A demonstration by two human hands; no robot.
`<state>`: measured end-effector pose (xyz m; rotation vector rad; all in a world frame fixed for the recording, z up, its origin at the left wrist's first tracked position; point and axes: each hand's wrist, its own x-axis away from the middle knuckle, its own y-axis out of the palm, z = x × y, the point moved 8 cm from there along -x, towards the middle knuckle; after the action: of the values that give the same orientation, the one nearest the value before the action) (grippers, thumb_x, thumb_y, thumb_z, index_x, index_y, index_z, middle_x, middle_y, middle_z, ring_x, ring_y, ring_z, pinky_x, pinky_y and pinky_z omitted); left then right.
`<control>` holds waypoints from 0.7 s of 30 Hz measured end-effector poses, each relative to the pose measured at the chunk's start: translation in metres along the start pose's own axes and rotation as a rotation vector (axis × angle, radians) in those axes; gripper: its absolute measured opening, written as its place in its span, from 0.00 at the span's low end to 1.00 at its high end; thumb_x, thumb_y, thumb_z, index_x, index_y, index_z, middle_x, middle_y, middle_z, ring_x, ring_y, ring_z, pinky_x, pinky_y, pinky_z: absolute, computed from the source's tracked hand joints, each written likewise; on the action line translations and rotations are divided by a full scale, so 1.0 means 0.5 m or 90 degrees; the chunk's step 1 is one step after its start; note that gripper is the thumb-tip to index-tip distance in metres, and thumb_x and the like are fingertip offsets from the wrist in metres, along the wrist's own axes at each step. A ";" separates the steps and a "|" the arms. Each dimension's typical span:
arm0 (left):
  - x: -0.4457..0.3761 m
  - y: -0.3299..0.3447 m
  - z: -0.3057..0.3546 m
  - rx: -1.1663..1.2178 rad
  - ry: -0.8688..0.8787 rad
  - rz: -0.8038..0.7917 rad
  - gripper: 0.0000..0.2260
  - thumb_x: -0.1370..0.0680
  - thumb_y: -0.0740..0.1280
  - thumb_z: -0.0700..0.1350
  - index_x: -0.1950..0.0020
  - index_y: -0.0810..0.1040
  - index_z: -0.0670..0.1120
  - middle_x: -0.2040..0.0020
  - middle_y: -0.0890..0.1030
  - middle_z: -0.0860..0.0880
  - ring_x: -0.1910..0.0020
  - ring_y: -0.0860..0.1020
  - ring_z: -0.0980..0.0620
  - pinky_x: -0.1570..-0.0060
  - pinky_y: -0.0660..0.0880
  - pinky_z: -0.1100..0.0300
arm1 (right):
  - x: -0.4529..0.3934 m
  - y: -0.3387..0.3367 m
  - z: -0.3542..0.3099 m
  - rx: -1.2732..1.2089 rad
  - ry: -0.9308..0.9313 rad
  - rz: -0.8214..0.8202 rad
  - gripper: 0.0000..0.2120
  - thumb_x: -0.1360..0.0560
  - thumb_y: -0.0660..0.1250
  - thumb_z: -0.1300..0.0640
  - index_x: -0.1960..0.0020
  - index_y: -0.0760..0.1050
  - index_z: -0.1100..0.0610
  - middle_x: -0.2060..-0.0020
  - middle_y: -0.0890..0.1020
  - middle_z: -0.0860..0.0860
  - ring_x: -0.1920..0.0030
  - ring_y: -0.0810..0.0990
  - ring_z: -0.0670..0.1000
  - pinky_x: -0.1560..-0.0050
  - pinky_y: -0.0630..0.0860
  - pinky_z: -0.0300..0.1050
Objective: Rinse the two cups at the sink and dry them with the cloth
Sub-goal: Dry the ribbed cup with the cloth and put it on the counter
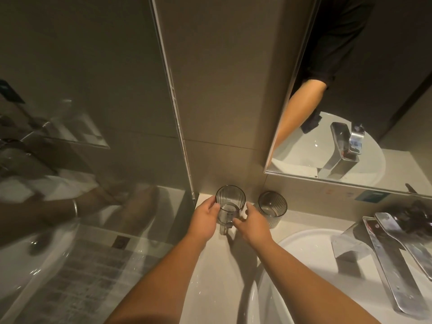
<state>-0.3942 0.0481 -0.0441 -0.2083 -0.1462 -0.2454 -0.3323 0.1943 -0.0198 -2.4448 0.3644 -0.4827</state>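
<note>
Two smoky, ribbed glass cups with handles stand on the pale counter (217, 260) in the back corner. My left hand (203, 221) grips the left side of the near cup (230, 202). My right hand (251, 224) touches its right side, with fingertips at the handle. The second cup (272, 208) stands upright just to the right, untouched. The white round sink (304, 249) lies at the lower right, and the chrome tap (383, 251) is behind it. No cloth is in view.
A glass partition (93, 160) rises on the left and shows reflections of an arm and tiled floor. A wall mirror (350, 113) hangs at the upper right and reflects the tap and my arm. Tiled wall closes the corner behind the cups.
</note>
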 end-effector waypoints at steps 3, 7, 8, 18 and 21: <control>-0.009 0.005 -0.011 0.020 -0.016 -0.003 0.14 0.19 0.58 0.40 0.44 0.82 0.52 0.60 0.83 0.58 0.64 0.78 0.61 0.60 0.73 0.65 | -0.003 0.006 -0.005 0.000 -0.016 0.009 0.17 0.28 0.72 0.55 0.42 0.74 0.55 0.52 0.84 0.56 0.56 0.82 0.55 0.60 0.71 0.43; -0.021 0.011 -0.013 0.009 -0.018 -0.018 0.14 0.19 0.57 0.42 0.46 0.81 0.53 0.72 0.77 0.60 0.74 0.71 0.63 0.69 0.67 0.64 | -0.009 0.007 -0.005 0.005 -0.013 0.032 0.14 0.27 0.71 0.56 0.43 0.75 0.56 0.54 0.84 0.55 0.57 0.82 0.55 0.61 0.70 0.43; -0.024 0.012 -0.013 0.000 -0.014 -0.020 0.14 0.20 0.57 0.43 0.48 0.81 0.55 0.73 0.76 0.60 0.76 0.70 0.63 0.71 0.66 0.65 | -0.012 0.006 -0.005 0.008 -0.012 0.033 0.14 0.27 0.70 0.56 0.43 0.75 0.57 0.54 0.84 0.55 0.56 0.82 0.56 0.59 0.72 0.44; -0.038 0.022 -0.021 0.018 -0.033 -0.023 0.17 0.23 0.57 0.49 0.48 0.81 0.68 0.52 0.86 0.53 0.48 0.83 0.47 0.39 0.78 0.45 | -0.023 0.003 -0.006 0.035 -0.004 0.048 0.14 0.25 0.68 0.55 0.41 0.74 0.57 0.50 0.83 0.55 0.49 0.81 0.58 0.50 0.75 0.47; -0.040 0.022 -0.024 0.010 -0.031 -0.027 0.17 0.23 0.57 0.49 0.47 0.81 0.67 0.56 0.85 0.57 0.59 0.80 0.54 0.39 0.78 0.43 | -0.024 0.004 -0.006 0.047 -0.007 0.053 0.14 0.24 0.68 0.55 0.41 0.73 0.58 0.50 0.83 0.56 0.48 0.81 0.58 0.50 0.75 0.46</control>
<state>-0.4090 0.0601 -0.0612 -0.1965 -0.2001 -0.2810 -0.3446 0.1959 -0.0219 -2.3491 0.4341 -0.4401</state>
